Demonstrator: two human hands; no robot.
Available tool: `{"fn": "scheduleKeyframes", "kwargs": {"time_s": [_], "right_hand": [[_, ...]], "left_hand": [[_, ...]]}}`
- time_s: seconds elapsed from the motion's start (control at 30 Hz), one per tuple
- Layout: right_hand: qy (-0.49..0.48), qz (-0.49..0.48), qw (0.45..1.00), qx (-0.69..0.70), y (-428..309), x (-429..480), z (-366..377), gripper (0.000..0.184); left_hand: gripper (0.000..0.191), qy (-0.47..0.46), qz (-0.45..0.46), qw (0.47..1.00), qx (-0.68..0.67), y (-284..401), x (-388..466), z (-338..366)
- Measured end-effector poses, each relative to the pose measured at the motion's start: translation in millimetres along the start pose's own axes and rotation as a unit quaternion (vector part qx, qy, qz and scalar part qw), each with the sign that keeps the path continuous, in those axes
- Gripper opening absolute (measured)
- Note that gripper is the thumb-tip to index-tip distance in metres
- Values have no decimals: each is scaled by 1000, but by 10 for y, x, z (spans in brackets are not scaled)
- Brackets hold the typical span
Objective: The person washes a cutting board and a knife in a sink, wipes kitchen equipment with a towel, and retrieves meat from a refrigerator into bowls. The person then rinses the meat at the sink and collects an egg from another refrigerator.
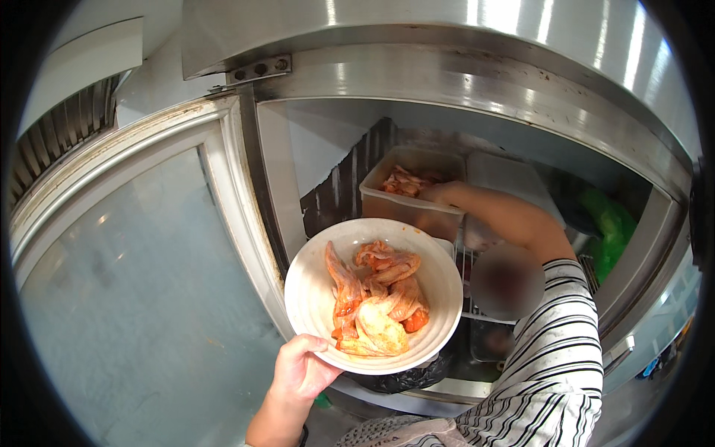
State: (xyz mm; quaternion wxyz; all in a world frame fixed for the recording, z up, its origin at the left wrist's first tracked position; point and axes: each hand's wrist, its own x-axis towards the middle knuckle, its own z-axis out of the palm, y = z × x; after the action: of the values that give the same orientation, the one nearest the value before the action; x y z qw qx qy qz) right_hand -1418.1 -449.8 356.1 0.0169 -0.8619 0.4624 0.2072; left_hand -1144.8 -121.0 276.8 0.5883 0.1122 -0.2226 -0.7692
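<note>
My left hand (304, 366) holds a cream-coloured bowl (304, 279) by its lower left rim, the thumb over the edge. Several pieces of raw marinated chicken (380, 313), wings among them by their shape, lie in the bowl. My right arm reaches into an open stainless-steel refrigerator, and my right hand (441, 193) is down inside a translucent plastic tub (413, 201) at the back. More raw marinated meat (405, 181) lies in that tub, beside the hand. The fingers of my right hand are hidden, so whether they grip a piece does not show.
The refrigerator door (139, 268) stands open at the left, its glass fogged. Right of the tub are a lidded translucent container (511, 176) and a green plastic bag (609, 223). A wire shelf (466, 279) and a black plastic bag (410, 380) show around the bowl.
</note>
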Motion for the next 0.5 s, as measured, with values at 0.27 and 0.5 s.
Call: {"fn": "scheduleKeyframes", "kwargs": {"time_s": [0.27,0.5], "right_hand": [[51,55,994,80,595,44,-561,37],[204,85,975,29,808,285,-157,19]], "left_hand": [[65,-32,-18,999,16,37,175,-7],[72,-63,-36,996,49,20,563,141]]}}
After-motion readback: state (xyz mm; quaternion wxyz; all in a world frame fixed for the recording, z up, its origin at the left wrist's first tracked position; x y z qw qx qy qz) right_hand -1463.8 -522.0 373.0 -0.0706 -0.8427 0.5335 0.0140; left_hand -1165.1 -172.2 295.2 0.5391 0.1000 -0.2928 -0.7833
